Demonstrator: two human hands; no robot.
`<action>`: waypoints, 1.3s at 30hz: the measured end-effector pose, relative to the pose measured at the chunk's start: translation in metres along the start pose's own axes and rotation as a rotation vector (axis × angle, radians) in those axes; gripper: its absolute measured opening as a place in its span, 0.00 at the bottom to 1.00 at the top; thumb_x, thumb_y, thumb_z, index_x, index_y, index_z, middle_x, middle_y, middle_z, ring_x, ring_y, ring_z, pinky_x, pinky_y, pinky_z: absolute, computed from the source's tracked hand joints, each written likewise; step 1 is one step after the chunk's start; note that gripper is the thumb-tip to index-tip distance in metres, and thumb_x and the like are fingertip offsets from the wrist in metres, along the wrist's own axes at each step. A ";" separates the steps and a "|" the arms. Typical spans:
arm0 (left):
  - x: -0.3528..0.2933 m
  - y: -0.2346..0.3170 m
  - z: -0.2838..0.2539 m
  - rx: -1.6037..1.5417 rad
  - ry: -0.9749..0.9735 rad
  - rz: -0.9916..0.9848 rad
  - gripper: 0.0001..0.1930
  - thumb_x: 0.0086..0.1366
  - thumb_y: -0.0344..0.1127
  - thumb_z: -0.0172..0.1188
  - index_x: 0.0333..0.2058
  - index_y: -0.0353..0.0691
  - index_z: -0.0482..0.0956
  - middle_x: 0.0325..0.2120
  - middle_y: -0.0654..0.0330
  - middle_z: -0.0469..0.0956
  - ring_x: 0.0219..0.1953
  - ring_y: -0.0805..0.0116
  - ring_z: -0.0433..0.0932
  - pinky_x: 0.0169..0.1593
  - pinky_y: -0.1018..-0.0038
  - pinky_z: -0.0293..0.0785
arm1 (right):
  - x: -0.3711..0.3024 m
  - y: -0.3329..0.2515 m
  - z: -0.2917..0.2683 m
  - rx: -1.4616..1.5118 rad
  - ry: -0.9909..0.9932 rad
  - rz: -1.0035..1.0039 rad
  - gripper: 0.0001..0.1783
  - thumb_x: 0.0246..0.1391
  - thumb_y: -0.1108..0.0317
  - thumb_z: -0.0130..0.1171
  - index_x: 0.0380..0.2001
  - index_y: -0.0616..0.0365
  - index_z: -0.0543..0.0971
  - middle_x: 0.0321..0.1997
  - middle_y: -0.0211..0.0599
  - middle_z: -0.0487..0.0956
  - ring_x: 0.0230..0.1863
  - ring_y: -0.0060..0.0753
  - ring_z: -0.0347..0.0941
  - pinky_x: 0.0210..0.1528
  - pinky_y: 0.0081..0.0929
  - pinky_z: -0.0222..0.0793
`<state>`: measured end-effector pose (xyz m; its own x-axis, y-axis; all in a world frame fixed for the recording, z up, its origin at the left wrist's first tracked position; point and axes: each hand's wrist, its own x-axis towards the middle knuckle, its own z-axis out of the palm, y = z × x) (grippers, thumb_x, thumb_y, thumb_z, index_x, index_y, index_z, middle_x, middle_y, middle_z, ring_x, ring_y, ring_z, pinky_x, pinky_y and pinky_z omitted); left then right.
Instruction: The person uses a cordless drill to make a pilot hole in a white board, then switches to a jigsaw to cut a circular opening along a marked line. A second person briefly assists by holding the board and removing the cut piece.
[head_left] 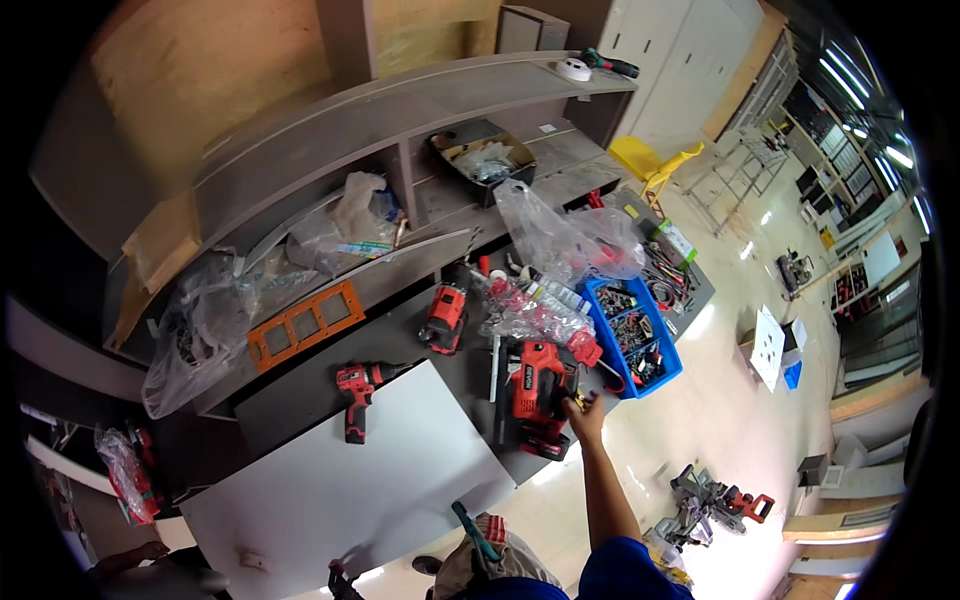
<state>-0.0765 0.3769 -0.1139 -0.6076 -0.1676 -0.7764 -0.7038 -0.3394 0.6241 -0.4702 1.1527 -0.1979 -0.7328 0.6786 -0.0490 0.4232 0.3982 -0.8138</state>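
Note:
My right hand (586, 416) reaches over the bench, fingers curled in a pinch beside a red and black cordless power tool (540, 385). A small yellowish bit shows at the fingertips, too small to name. My left hand is out of view. To the left, a red cordless drill (356, 398) lies by the upper edge of a white board (350, 500). Another red and black power tool (445, 318) lies farther back. Just right of my hand sits a blue divided bin (672, 378) of small hardware.
Plastic bags (570, 235), an orange slotted frame (306, 325) and an open box (483, 160) crowd the bench and shelf. A yellow chair (655, 160) stands beyond. A saw-like machine (705, 505) is on the floor at right. Another person's hand (150, 552) shows at lower left.

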 end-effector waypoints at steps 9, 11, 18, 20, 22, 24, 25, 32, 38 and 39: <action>-0.082 -0.126 0.060 0.120 -0.017 -0.212 0.27 0.73 0.41 0.54 0.68 0.45 0.62 0.57 0.52 0.75 0.57 0.55 0.76 0.56 0.57 0.74 | 0.040 -0.008 0.034 0.328 -0.251 0.360 0.15 0.51 0.62 0.75 0.33 0.63 0.83 0.28 0.33 0.82 0.28 0.27 0.78 0.32 0.28 0.74; -0.103 -0.140 0.061 0.121 -0.002 -0.218 0.27 0.73 0.39 0.55 0.67 0.44 0.63 0.55 0.51 0.77 0.55 0.55 0.78 0.55 0.57 0.76 | 0.024 -0.019 0.037 0.349 -0.201 0.242 0.15 0.52 0.63 0.74 0.36 0.63 0.83 0.29 0.32 0.82 0.26 0.26 0.77 0.30 0.28 0.73; -0.090 -0.197 0.102 0.021 -0.072 -0.224 0.22 0.73 0.33 0.56 0.64 0.40 0.67 0.47 0.50 0.82 0.45 0.57 0.83 0.44 0.62 0.83 | 0.051 -0.015 0.005 0.047 0.040 -0.128 0.19 0.55 0.64 0.73 0.45 0.60 0.79 0.27 0.30 0.78 0.22 0.21 0.72 0.27 0.23 0.70; -0.161 -0.210 0.062 -0.051 0.132 -0.320 0.23 0.71 0.31 0.60 0.62 0.39 0.68 0.44 0.51 0.83 0.45 0.58 0.83 0.42 0.61 0.83 | -0.020 -0.115 0.011 0.067 -0.158 -0.317 0.21 0.54 0.66 0.70 0.48 0.63 0.79 0.39 0.39 0.81 0.36 0.29 0.77 0.38 0.30 0.74; -0.148 -0.234 0.040 0.128 -0.100 -0.188 0.25 0.73 0.43 0.58 0.65 0.48 0.66 0.59 0.46 0.76 0.60 0.48 0.77 0.57 0.47 0.74 | 0.009 -0.101 -0.037 0.407 -0.437 -0.196 0.23 0.57 0.71 0.63 0.55 0.67 0.75 0.53 0.46 0.79 0.54 0.38 0.75 0.57 0.35 0.71; -0.139 -0.234 0.047 0.120 0.119 -0.361 0.26 0.68 0.36 0.64 0.62 0.41 0.69 0.43 0.55 0.85 0.42 0.59 0.87 0.38 0.64 0.82 | 0.003 -0.134 -0.081 0.368 -0.326 -0.519 0.27 0.57 0.74 0.62 0.60 0.68 0.72 0.56 0.46 0.78 0.57 0.38 0.73 0.61 0.38 0.69; -0.137 -0.231 0.049 0.248 0.168 -0.395 0.25 0.67 0.36 0.64 0.60 0.39 0.71 0.40 0.57 0.86 0.41 0.61 0.87 0.38 0.63 0.82 | -0.004 -0.147 -0.111 0.357 -0.283 -0.505 0.28 0.59 0.70 0.65 0.60 0.68 0.71 0.53 0.44 0.78 0.54 0.37 0.74 0.60 0.38 0.69; -0.134 -0.250 0.071 0.230 0.239 -0.327 0.24 0.67 0.35 0.59 0.61 0.40 0.73 0.44 0.51 0.86 0.45 0.59 0.87 0.42 0.64 0.83 | -0.023 -0.374 -0.163 0.142 -0.600 -0.953 0.44 0.52 0.52 0.74 0.63 0.69 0.67 0.43 0.38 0.76 0.42 0.32 0.71 0.48 0.32 0.67; -0.131 -0.328 0.059 -0.053 0.201 -0.331 0.19 0.69 0.35 0.58 0.56 0.40 0.74 0.41 0.50 0.86 0.39 0.58 0.88 0.38 0.66 0.83 | -0.194 -0.581 -0.105 0.037 -1.467 -0.244 0.24 0.46 0.78 0.61 0.49 0.60 0.72 0.18 0.36 0.70 0.15 0.31 0.66 0.18 0.32 0.63; -0.127 -0.346 0.043 -0.098 0.216 -0.319 0.18 0.69 0.35 0.57 0.56 0.40 0.74 0.40 0.50 0.86 0.38 0.58 0.88 0.37 0.66 0.83 | -0.252 -0.596 -0.086 -0.046 -1.580 -0.245 0.22 0.48 0.81 0.64 0.48 0.63 0.73 0.19 0.36 0.72 0.16 0.31 0.69 0.19 0.31 0.65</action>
<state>0.2281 0.5550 -0.2276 -0.2651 -0.2264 -0.9373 -0.7999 -0.4911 0.3449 -0.4918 0.7971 0.3493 -0.5602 -0.6807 -0.4721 0.2116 0.4335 -0.8760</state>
